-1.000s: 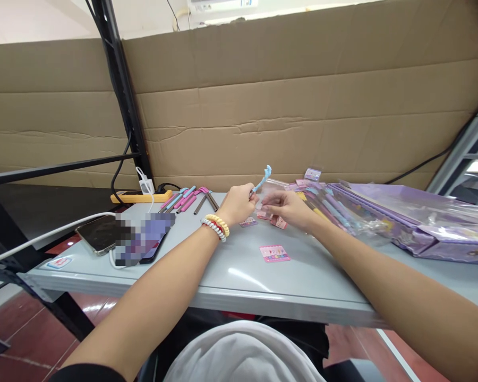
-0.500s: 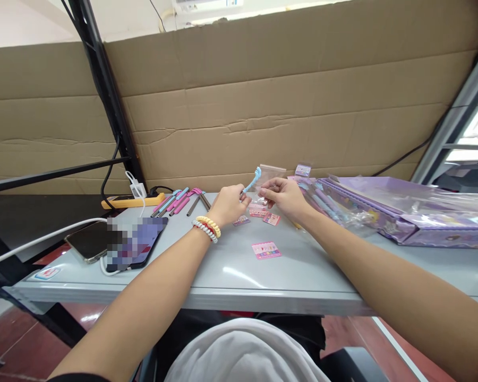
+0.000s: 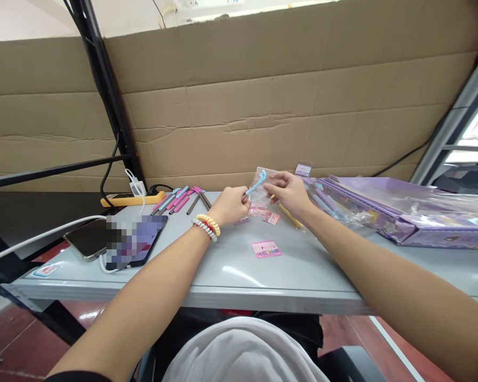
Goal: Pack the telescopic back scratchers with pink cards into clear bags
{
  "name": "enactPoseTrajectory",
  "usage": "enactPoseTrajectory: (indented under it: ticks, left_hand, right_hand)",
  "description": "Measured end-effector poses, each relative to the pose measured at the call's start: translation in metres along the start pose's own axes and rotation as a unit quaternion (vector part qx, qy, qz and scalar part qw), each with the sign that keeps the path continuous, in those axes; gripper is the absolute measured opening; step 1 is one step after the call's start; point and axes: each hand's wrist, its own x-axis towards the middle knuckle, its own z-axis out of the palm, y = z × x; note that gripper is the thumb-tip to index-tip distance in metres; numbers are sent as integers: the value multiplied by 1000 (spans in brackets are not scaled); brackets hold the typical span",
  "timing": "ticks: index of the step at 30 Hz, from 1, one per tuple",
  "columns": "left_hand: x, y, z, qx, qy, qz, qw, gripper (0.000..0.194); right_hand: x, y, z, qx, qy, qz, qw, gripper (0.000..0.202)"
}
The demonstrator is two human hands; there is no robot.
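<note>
My left hand (image 3: 231, 205) is closed on a light-blue pen (image 3: 257, 182), whose curled top points up to the right. Just right of that top, my right hand (image 3: 284, 192) has its fingers bent together at a clear plastic bag (image 3: 258, 192); the bag is thin and partly hidden behind the pen and fingers. Under the hands lie small pink cards, one of them a red-pink card (image 3: 271, 218). A yellow stick (image 3: 290, 216) rests below my right hand. Closer to me is a larger pink card (image 3: 266, 249).
Pink, blue and dark pens (image 3: 176, 201) lie left of my hands. Two phones (image 3: 88, 240) with a white cable and a yellow power strip (image 3: 133, 200) are at the left. A purple box (image 3: 442, 233) and wrapped pens (image 3: 329, 204) occupy the right. Cardboard (image 3: 239, 101) stands behind.
My right hand has shifted slightly right and up, uncovering more of the yellow stick. The pen's curled top has moved a little right and down in my left hand.
</note>
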Motion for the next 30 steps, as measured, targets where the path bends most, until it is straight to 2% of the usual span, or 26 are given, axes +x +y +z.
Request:
enactPoseTrajectory:
  ticks: [4,7,12,16,20,25,30]
  left_hand:
    - [-3,5,-4,-61,-69,55,994,16]
    - [-5,9,-7,-107,-115,95,983,17]
    - [-6,11,-11,-147,-120,83,978,17]
    - [-6,10,-14,-174,-133,68,973,22]
    - [-6,9,-15,-212,-128,59,967,22]
    - [-6,7,-16,-217,-125,58,966,22]
    - [-3,3,-16,-153,-109,31,982,23]
  right_hand:
    - [4,-3,-2,30,25,31,999,40]
    - [5,-4,-5,71,18,68,995,47]
    - [4,-1,-8,99,-41,83,991,72]
    - [2,-5,-8,115,-52,65,990,62]
    - [4,-10,-11,153,-36,45,987,48]
    - [10,-9,-19,173,6,27,985,44]
    - [20,-8,-30,169,94,5,981,44]
